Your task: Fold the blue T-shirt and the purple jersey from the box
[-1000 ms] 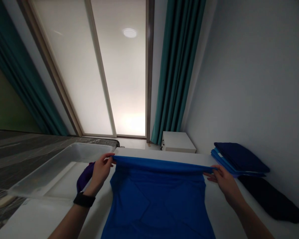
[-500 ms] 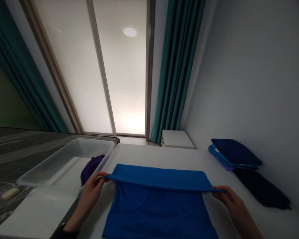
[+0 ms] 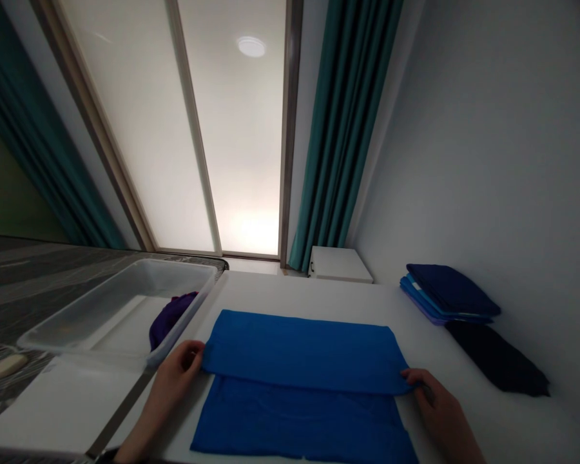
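A blue cloth garment (image 3: 299, 354) lies on the white table (image 3: 280, 293), its far part folded over toward me as a wide band. My left hand (image 3: 178, 370) pinches the band's left corner between thumb and fingers. At the opposite end, my right hand (image 3: 432, 399) grips the right corner the same way. Beneath the band, the lower layer of the garment spreads flat toward the near edge of the view. What kind of garment it is, I cannot tell.
Left of the table stands a clear plastic bin (image 3: 120, 316) holding a purple cloth (image 3: 171, 316). A stack of folded cloths (image 3: 449, 293) sits at the right by the wall, with a black cloth (image 3: 497, 357) beside it. A white cabinet (image 3: 341, 264) stands behind.
Both hands have moved toward me, drawing the folded edge down over the lower layer, so the band is wider and lies flatter. The view has shifted slightly.
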`<state>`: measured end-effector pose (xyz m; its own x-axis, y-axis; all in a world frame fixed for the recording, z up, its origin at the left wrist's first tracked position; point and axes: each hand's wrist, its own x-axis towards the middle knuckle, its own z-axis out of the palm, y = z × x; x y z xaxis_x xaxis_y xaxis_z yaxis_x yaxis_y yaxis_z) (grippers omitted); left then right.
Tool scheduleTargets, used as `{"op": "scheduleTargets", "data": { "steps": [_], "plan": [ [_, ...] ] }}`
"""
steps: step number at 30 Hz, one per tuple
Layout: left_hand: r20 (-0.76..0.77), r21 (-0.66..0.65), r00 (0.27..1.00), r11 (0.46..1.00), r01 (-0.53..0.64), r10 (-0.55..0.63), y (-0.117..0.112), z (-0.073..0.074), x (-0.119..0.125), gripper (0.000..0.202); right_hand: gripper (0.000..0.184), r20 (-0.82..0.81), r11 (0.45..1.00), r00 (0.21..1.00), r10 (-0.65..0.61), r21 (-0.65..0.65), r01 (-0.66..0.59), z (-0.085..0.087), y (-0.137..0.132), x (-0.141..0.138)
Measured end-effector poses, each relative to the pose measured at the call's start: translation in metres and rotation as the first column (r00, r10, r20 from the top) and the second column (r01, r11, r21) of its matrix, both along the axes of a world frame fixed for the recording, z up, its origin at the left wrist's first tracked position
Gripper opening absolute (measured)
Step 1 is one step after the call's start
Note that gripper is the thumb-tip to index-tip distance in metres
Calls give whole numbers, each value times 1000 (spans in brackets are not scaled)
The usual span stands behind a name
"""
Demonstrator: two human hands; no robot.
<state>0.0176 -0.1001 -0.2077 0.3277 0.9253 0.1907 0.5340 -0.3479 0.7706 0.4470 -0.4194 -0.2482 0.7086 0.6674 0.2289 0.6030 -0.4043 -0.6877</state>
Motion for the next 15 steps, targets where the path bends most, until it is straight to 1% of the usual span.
{"op": "scheduleTargets", "data": {
  "steps": [6,12,15],
  "plan": [
    [-28,95,998,994,57,-55,4,-6,-4,28,16,95,999,995,25,-28,-23,-3,0,-2],
    [-32,151,999,988,42,-38,4,-9,-6,27,13,87,1000,996,17,-5,-17,2,-4,-4],
    [-46,169,998,984,60,-53,5,-11,-6,25,13,103,1000,994,22,2,-22,2,-3,-4]
  ]
}}
